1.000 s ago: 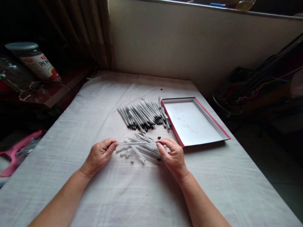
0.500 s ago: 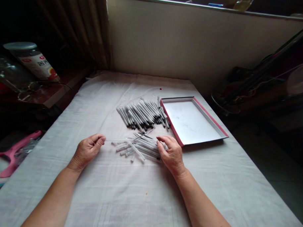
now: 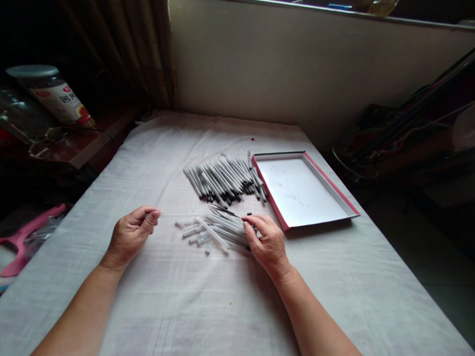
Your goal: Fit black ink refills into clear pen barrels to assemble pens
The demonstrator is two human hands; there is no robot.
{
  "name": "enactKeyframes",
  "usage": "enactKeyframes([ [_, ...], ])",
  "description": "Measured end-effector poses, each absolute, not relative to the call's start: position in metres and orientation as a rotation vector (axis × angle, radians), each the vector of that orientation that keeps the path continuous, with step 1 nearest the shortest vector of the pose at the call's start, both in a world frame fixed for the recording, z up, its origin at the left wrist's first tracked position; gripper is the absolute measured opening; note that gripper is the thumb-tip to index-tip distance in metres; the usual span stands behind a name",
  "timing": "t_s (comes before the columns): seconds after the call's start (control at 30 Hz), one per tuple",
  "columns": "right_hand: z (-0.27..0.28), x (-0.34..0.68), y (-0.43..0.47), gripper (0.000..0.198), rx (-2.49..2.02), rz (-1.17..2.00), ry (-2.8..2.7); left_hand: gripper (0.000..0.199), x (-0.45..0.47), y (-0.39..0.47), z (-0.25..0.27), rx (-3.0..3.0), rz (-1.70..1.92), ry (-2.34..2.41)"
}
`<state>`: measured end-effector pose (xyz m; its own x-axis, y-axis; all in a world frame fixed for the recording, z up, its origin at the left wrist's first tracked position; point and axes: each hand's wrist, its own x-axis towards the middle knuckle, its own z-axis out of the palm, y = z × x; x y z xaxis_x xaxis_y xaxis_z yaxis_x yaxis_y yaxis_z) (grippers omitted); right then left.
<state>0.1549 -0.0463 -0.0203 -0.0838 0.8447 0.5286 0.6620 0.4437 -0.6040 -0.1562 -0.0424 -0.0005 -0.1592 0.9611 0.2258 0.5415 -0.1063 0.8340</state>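
My left hand [image 3: 132, 231] is closed, thumb against the fingers, on one end of a clear pen barrel [image 3: 184, 214] that points right. Between its thumb and fingertips my right hand [image 3: 266, 238] pinches a thin dark pen refill [image 3: 225, 210], its other end slanting up to the left. Barrel and refill appear apart. Beneath them lies a loose pile of clear pen barrels [image 3: 210, 233], partly covered by my right hand. Behind that, a heap of black-tipped pens [image 3: 222, 177] lies on the cloth.
A shallow pink-edged box lid [image 3: 307, 191] lies right of the pens. White cloth [image 3: 170, 310] covers the table. On a side table at left stand a lidded jar [image 3: 57, 96] and a pair of glasses [image 3: 44, 142]. A pink handle [image 3: 19, 253] shows below.
My left hand has moved slightly left with the barrel. In my right hand the dark refill now shows, where the fingertips looked slightly apart before.
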Motion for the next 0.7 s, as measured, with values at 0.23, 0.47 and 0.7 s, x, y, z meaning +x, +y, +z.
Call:
enactKeyframes([
  [0.23,-0.010,0.141,-0.055,0.026,-1.085,0.352,-2.047,0.030,-0.105,-0.058,-0.002,1.606,1.136,1.343],
  [0.47,-0.009,0.142,-0.055,0.027,-1.037,0.457,-2.114,0.027,-0.108,-0.055,-0.006,1.980,0.912,1.324],
  [0.7,0.001,0.141,-0.054,0.019,-0.910,0.398,-2.225,0.046,-0.117,-0.047,0.001,2.114,0.619,1.222],
])
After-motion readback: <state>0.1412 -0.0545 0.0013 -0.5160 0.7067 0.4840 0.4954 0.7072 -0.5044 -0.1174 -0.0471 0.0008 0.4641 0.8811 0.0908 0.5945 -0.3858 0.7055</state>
